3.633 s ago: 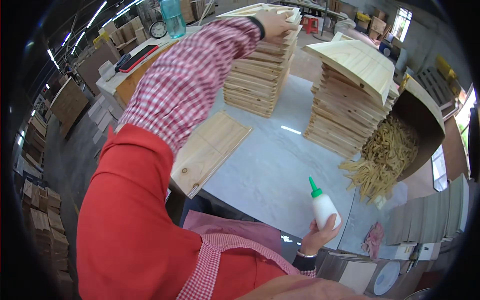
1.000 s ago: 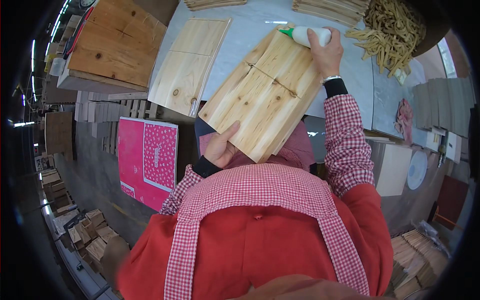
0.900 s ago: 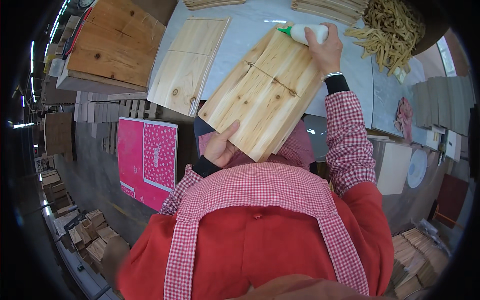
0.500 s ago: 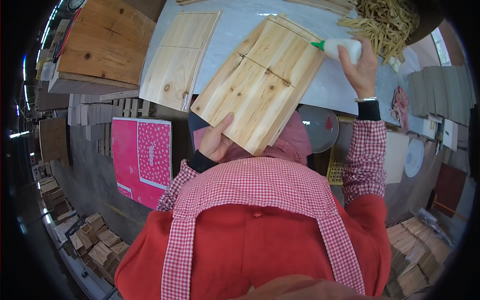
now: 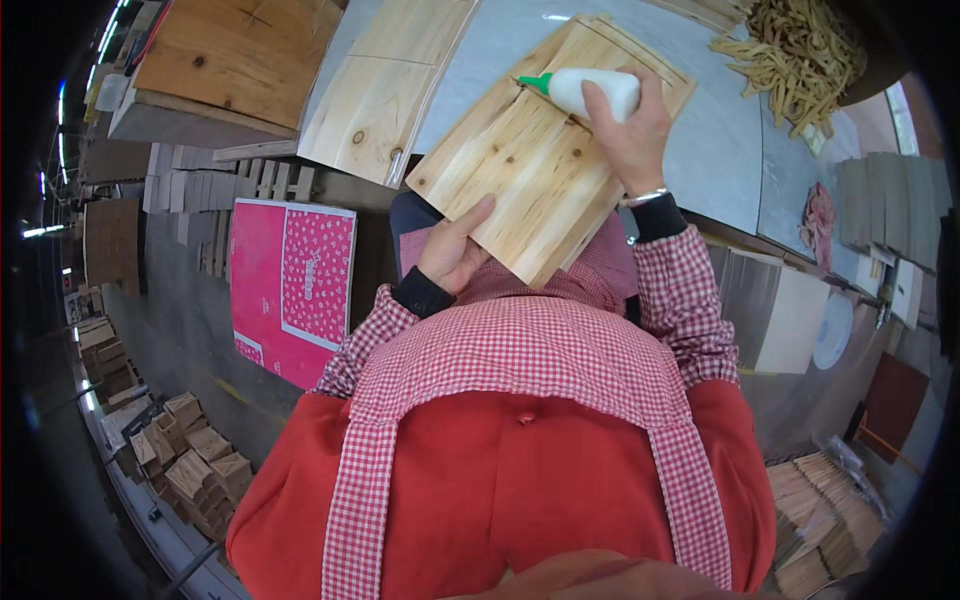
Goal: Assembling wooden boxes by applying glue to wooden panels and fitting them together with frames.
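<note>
At the near edge of the grey tabletop (image 5: pixel 700 150), a pale wooden panel (image 5: pixel 540 160) lies tilted, its lower corner overhanging toward the person's lap. The left hand (image 5: pixel 455 250) braces that lower edge, thumb laid flat on top and fingers hidden beneath, apparently to keep the panel steady. The right hand (image 5: pixel 630 130) is closed round a white glue bottle (image 5: pixel 585 90), laid nearly flat so its green nozzle points along a groove in the panel face. A second plank (image 5: pixel 385 85) lies just beside, left. Wood slivers (image 5: pixel 790 50) are heaped at the far right.
</note>
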### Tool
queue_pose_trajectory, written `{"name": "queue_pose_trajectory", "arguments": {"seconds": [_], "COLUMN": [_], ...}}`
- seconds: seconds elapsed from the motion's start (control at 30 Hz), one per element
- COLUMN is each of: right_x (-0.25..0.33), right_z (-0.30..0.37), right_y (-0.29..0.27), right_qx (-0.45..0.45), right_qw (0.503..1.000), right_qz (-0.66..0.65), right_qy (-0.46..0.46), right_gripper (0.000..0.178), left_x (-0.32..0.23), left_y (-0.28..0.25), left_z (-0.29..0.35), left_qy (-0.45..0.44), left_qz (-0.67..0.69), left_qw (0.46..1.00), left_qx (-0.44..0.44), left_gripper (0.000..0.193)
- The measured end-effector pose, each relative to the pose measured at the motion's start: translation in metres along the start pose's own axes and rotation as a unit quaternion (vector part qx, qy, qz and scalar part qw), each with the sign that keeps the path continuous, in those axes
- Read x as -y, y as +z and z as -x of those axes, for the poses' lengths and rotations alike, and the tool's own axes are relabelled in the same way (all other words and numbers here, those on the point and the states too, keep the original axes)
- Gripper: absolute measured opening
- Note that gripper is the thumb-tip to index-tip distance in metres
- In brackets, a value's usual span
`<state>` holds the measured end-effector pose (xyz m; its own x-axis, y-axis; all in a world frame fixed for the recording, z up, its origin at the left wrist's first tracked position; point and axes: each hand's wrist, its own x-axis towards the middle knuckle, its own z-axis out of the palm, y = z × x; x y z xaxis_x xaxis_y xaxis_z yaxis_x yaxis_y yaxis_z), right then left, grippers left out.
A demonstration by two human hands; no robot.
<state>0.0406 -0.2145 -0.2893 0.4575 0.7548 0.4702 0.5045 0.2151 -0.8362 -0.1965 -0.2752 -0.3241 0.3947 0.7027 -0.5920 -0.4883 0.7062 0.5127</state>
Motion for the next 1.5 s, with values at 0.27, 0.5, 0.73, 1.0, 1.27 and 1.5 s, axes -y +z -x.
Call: {"name": "queue_pose_trajectory", "arguments": {"seconds": [0.27,0.5,0.73,1.0,1.27,1.5], "right_x": [0.006,0.017,0.005,-0.019,-0.057,-0.073], "right_z": [-0.002,0.023,0.041,0.011,-0.043,-0.056], "right_y": [-0.025,-0.109,-0.145,-0.142,-0.127,-0.123], "right_qx": [0.053,0.079,0.013,-0.21,-0.231,-0.192], "right_qw": [0.99,0.985,0.996,0.947,0.948,0.962], "right_qz": [0.082,0.129,0.063,-0.169,-0.121,-0.055], "right_qy": [-0.101,-0.077,0.069,0.176,0.184,0.185], "right_gripper": [0.038,0.034,0.032,0.032,0.038,0.041], "left_x": [0.001,-0.002,-0.003,-0.011,-0.012,-0.012], "left_y": [-0.002,0.001,0.01,-0.012,-0.014,-0.014], "left_z": [0.0,0.001,0.004,-0.004,-0.004,-0.004], "left_qy": [-0.007,0.007,0.014,0.01,-0.003,-0.004], "left_qz": [0.012,0.003,0.031,0.094,0.088,0.083], "left_qw": [1.0,1.0,0.999,0.993,0.994,0.994], "left_qx": [-0.004,-0.013,0.011,0.077,0.071,0.063], "left_gripper": [0.051,0.05,0.052,0.054,0.054,0.055]}}
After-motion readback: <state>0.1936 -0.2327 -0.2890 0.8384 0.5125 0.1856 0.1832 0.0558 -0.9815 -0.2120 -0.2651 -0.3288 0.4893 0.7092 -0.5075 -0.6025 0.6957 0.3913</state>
